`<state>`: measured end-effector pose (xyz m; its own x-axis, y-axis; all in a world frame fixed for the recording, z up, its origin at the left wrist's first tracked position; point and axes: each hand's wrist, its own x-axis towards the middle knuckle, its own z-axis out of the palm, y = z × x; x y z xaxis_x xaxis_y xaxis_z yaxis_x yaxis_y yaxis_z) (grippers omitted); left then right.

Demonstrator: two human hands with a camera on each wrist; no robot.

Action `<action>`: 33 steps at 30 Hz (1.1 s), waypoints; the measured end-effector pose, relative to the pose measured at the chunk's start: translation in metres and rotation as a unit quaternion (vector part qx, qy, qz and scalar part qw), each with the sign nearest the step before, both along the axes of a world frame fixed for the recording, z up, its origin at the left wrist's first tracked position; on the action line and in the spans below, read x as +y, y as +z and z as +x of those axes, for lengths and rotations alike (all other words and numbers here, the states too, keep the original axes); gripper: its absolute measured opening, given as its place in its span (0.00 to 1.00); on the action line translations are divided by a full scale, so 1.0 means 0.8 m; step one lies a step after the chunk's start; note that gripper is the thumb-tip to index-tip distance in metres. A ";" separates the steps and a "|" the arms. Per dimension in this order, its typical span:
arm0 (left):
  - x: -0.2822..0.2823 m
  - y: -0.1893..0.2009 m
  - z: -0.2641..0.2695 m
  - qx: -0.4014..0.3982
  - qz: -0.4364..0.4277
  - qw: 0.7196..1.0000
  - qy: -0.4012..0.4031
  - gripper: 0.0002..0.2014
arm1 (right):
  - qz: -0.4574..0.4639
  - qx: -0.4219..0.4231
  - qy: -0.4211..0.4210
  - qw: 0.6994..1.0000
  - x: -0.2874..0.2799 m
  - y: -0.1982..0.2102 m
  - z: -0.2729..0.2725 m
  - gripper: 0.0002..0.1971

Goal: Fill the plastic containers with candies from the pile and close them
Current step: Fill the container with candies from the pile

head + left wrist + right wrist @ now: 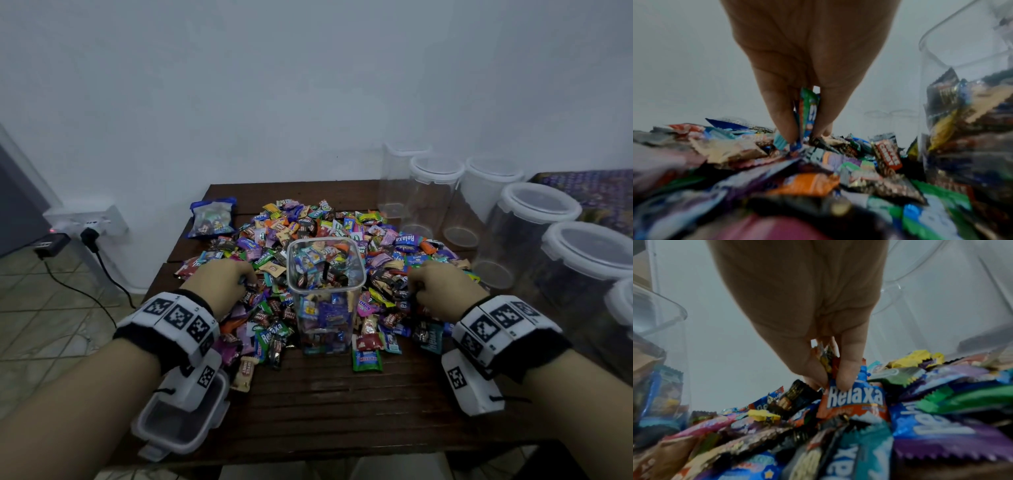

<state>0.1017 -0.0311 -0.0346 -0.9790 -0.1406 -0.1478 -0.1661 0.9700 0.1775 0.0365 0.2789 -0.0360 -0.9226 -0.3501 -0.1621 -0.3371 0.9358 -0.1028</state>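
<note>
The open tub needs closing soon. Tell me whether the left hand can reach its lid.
Probably yes: the clear rectangular lid lies uncovered under the left forearm, but the left hand is pinching candies.

Left wrist band (171, 320): black strap, white blocks bearing black-and-white square markers, white camera housing beneath. Right wrist band (503, 329): same make. Forearms bare, no sleeves.

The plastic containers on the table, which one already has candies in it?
The square open container in the middle of the candy pile, between both hands; the lidded round containers along the right edge look empty.
</note>
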 end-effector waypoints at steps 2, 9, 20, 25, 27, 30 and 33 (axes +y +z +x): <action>-0.002 0.007 0.004 0.032 0.026 0.999 0.009 0.12 | -0.013 0.001 -0.004 1.000 0.000 0.003 0.002 0.08; 0.006 0.047 0.026 0.148 0.117 0.982 0.027 0.08 | -0.139 0.065 -0.012 0.988 -0.005 0.041 0.011 0.08; 0.058 0.096 0.061 0.322 0.296 0.899 -0.019 0.14 | -0.385 0.196 0.079 0.898 -0.056 0.089 0.075 0.08; 0.076 0.092 0.062 0.339 0.321 0.884 -0.037 0.13 | -0.418 0.177 0.118 0.883 -0.084 0.080 0.090 0.10; 0.081 0.087 0.061 0.339 0.317 0.885 -0.046 0.13 | -0.408 0.165 0.127 0.889 -0.091 0.074 0.092 0.11; 0.084 0.083 0.059 0.335 0.320 0.885 -0.048 0.13 | -0.424 0.156 0.126 0.883 -0.094 0.065 0.092 0.11; 0.087 0.081 0.057 0.331 0.325 0.885 -0.046 0.14 | -0.480 0.133 0.108 0.860 -0.092 0.058 0.095 0.10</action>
